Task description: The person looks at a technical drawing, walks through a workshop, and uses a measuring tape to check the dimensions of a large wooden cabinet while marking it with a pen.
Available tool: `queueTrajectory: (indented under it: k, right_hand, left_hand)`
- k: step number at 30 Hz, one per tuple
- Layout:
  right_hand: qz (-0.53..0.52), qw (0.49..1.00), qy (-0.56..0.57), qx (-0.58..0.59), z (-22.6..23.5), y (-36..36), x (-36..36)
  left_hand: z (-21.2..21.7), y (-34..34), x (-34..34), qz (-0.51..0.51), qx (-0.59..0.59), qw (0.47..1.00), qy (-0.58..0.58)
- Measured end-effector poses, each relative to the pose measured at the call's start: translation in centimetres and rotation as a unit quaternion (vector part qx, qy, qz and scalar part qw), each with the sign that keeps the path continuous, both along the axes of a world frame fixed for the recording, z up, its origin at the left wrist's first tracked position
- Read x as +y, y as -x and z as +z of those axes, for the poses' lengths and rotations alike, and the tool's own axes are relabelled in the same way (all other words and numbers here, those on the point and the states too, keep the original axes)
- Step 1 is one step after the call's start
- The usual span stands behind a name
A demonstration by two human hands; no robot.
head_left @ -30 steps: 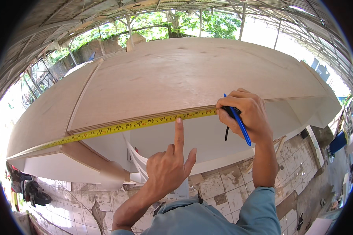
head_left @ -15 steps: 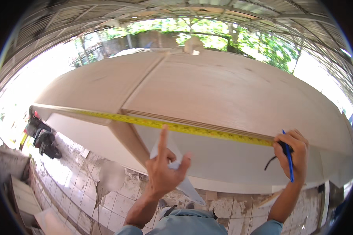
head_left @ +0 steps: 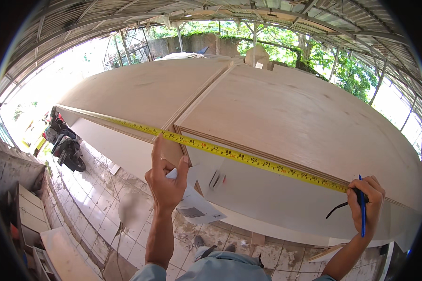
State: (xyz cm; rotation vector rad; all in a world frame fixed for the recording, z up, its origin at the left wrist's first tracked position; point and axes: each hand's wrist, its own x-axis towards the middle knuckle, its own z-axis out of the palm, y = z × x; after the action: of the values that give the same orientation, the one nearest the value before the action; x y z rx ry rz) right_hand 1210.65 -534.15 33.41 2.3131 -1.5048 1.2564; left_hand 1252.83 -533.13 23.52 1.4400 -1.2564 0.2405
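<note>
A yellow tape measure (head_left: 241, 158) stretches along the front edges of two large plywood-topped cabinets (head_left: 286, 117). My right hand (head_left: 373, 195) grips its dark case at the right end, together with a blue pen (head_left: 363, 213); a black strap hangs from the case. My left hand (head_left: 166, 189) points upward, its index fingertip at the tape near the seam between the cabinets. The other fingers are curled, and a printed white paper sheet (head_left: 194, 205) is held in them, hanging below. At the far left, the tape runs to the cabinet corner.
White panels form the cabinets' near side, below the tape. A motorcycle (head_left: 68, 147) stands at the left on the worn tile floor (head_left: 96, 196). Boards and a drawer unit (head_left: 33, 210) lie at the lower left. A wooden piece (head_left: 257, 57) sits behind the cabinets.
My left index finger has moved left along the tape, close to the seam, and the paper has moved with that hand. My right hand still grips the tape case and pen. The view has shifted.
</note>
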Motion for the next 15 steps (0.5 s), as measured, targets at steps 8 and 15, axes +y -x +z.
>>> queueTrajectory:
  k: [8, 15]
  right_hand:
    - [0.008, 1.0, -0.017, 0.006, 0.12, -0.23, 0.0]
    - [0.01, 1.0, -0.013, 0.006, 0.13, -0.21, -0.15]
  left_hand:
    - [-0.02, 0.3, -0.36, -0.029, 0.043, 0.998, 0.024]
    - [-0.22, -0.25, -0.11, -0.023, 0.011, 1.0, -0.014]
